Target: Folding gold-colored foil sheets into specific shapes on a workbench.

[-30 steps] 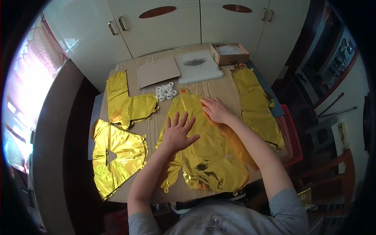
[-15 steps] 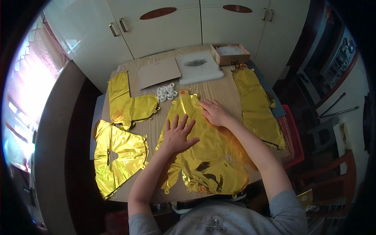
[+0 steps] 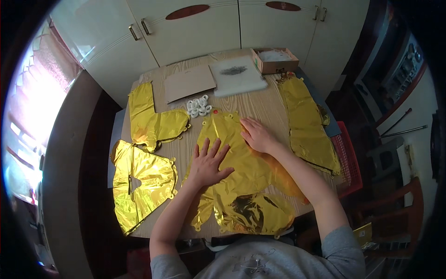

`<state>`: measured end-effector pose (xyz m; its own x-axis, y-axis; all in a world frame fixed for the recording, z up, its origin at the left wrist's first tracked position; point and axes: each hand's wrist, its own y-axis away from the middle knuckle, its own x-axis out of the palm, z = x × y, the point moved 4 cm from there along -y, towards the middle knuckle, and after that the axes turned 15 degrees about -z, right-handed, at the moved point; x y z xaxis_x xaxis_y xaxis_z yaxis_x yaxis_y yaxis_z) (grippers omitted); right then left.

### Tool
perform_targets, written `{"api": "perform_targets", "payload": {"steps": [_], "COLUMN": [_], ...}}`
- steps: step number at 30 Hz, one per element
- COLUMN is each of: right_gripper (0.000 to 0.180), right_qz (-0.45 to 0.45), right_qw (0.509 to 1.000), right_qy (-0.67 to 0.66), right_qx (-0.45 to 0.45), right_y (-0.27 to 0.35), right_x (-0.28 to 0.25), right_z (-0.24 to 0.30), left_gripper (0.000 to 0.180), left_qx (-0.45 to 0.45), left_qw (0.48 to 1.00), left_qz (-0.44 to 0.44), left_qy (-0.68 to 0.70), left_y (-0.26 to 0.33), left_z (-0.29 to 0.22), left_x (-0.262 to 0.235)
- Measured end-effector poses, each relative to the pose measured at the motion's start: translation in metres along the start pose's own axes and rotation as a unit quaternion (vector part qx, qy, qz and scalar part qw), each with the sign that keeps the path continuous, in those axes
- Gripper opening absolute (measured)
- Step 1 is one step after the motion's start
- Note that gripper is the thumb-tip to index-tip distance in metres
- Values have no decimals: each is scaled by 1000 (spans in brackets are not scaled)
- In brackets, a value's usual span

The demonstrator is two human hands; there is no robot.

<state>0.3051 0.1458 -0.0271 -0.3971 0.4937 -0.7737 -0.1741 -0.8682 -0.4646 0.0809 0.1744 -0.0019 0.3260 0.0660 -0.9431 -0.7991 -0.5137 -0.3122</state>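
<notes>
A large flat gold foil balloon (image 3: 241,169) lies in front of me on the table, small ring tabs along its edges and a red dot at its far end. My left hand (image 3: 210,163) rests on its left half, palm down with the fingers spread. Flat on the far right edge of the same foil is my right hand (image 3: 257,135), fingers stretched out. Neither hand grips anything. The balloon's near end is wrinkled and shiny, close to the table's front edge.
Two more gold foil balloons, one upper (image 3: 144,114) and one lower (image 3: 146,186), lie at left; another foil balloon (image 3: 309,125) lies at right. Beyond are white rings (image 3: 199,107), a cardboard sheet (image 3: 189,83), a white packet (image 3: 237,76) and an open box (image 3: 276,66). A red basket (image 3: 350,158) stands right.
The view has shifted slightly. My hands have spread a little apart over the foil, and the balloon's far end sits slightly nearer to me and flatter. Both hands stay open.
</notes>
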Motion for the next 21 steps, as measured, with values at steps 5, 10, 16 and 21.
{"api": "perform_targets", "payload": {"steps": [5,10,16,21], "right_gripper": [52,51,50,49], "right_qz": [-15,-18,-10,-6], "right_qw": [1000,999,999,1000], "right_qy": [-8,-39,-23,-3], "right_qx": [-5,-1,-32,-30], "right_y": [2,0,2,3], "right_x": [-2,-2,-1,-2], "right_z": [3,-2,0,2], "left_gripper": [81,82,82,83], "left_qx": [3,-7,-11,-13], "left_qw": [1000,1000,1000,1000], "left_qz": [16,9,14,12], "left_qy": [5,15,-2,-1], "left_y": [-6,-18,-13,-13], "left_z": [-3,-9,-7,-7], "left_x": [-2,1,3,1]}}
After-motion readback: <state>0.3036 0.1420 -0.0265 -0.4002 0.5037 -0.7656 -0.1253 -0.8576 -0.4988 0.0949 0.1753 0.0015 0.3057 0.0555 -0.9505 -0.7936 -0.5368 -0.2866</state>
